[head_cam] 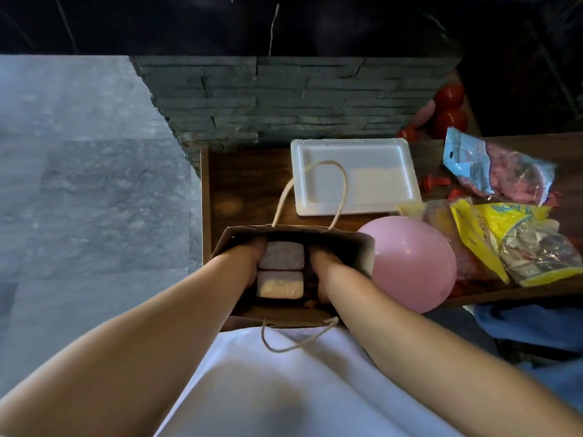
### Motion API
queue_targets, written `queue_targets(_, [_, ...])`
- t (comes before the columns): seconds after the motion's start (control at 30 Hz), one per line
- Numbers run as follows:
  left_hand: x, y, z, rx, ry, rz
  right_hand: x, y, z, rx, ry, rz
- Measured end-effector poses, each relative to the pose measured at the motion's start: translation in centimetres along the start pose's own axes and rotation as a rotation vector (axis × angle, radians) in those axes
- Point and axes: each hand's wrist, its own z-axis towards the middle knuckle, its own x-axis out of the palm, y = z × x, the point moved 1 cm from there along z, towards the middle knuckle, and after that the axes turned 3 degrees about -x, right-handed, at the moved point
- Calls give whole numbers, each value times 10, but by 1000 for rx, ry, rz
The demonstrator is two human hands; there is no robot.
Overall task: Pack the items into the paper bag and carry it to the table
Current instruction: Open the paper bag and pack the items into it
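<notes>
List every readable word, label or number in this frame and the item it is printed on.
"BOY A": partial blue letters on the yellow packet, cut off by a fold; the smaller print below is too blurred to read.
Blue-topped packet: header print too small to read.
Paper bag, white tray, pink balloon: no text visible.

Matt paper bag [362,250], glossy balloon [410,263], foam tray [353,152].
</notes>
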Motion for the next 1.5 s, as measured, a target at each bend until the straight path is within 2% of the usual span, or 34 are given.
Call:
queue_targets(0.07, [-2,-6,0,40,-55,51,-5,3,8,-112,-121,-142])
queue_targets(0.1, [-2,-8,3,67,-119,130,-9,3,12,-181,-174,-325])
queue_targets(0.17, [2,-8,6,189,-253,495,-10,4,11,-224,-180,-659])
queue_targets(0.2, [8,-5,4,257,-270,760,-8,5,11,-208,-150,-727])
queue_targets(0.27, [16,5,7,378,-297,1108,-4,7,14,-193,-94,-750])
queue_targets(0.37, [18,13,7,510,-333,1196,-3,14,16,-241,-27,-721])
queue_targets(0.43, [23,15,3,618,-284,1341,-2,18,18,-252,-15,-684])
queue_targets(0.5, [22,15,-1,621,-195,1446,-6,22,26,-255,-1,-605])
queue_targets(0.57, [19,16,-1,492,-169,1502,-9,24,36,-282,-20,-641])
queue_targets(0.67, [17,10,-2,366,-160,1449,-8,22,34,-254,36,-671])
queue_targets(0.77, [19,2,-6,373,-182,1549,-4,17,34,-172,51,-708])
queue_targets(0.93, [20,-1,-5,343,-192,1666,-8,9,34,-242,27,-941])
queue_targets(1.1, [18,-4,-2,275,-158,1709,-17,4,29,-321,-5,-1017])
queue_targets(1.3, [16,-4,0,262,-146,1761,-22,-1,11,-357,-14,-948])
queue_targets(1.37, [14,-3,1,280,-165,1755,-21,0,7,-310,25,-908])
queue_targets(1.5, [13,-1,4,242,-153,1765,-23,2,5,-288,-25,-697])
